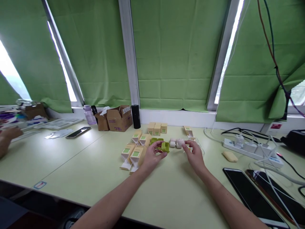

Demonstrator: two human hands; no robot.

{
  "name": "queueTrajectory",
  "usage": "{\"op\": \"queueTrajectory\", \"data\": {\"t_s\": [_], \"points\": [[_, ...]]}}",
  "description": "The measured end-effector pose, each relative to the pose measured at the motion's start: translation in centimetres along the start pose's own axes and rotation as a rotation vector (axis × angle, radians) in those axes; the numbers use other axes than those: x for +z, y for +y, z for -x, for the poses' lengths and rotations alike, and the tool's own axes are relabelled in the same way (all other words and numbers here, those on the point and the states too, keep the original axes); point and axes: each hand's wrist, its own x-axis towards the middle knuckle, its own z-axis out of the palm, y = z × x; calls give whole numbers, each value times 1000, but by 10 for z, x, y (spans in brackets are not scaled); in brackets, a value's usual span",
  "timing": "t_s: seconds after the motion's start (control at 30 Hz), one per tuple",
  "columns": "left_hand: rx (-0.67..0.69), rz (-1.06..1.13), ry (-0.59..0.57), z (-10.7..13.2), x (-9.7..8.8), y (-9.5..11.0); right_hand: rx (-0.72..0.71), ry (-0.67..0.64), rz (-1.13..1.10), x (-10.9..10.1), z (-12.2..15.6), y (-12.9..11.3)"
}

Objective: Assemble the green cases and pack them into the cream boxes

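My left hand [152,156] is closed on a small green cap-like piece [165,146] held just above the table [71,159]. My right hand [195,154] pinches a small whitish piece [180,143] next to two more whitish pieces [172,142]. More green pieces [154,140] lie just behind my left hand. To its left lie several opened tan cartons with green labels [133,152], and three closed tan boxes [157,128] stand in a row further back. One more open carton [188,131] lies behind my right hand.
Brown cardboard boxes [118,118], a black cylinder [135,116] and a purple bottle [89,115] stand by the window sill. A phone [78,132] lies left. A power strip with cables [252,149], a yellow case [230,156] and tablets [252,194] fill the right. Another person's hand [8,135] shows at far left.
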Motion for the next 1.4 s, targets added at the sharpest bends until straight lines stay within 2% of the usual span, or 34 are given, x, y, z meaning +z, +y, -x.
{"op": "queueTrajectory", "data": {"t_s": [0.07,0.17,0.23,0.33,0.43,0.53,0.7,0.97,1.4], "points": [[21,13,11,0,-1,2,166,-46,-289,-2,1,-10],[49,32,3,1,-1,5,326,-98,-650,-2,7,-27],[58,44,-7,2,0,7,397,-135,-820,-1,11,-36],[68,58,-5,2,1,8,478,-201,-944,3,18,-44],[72,71,4,1,1,7,497,-288,-978,5,21,-46],[62,77,11,0,2,7,453,-348,-966,5,22,-46],[59,70,3,0,1,6,373,-288,-911,3,22,-47],[89,15,4,0,1,5,287,-339,-884,1,24,-50],[114,-66,-32,3,3,10,289,-300,-851,3,23,-50]]}}
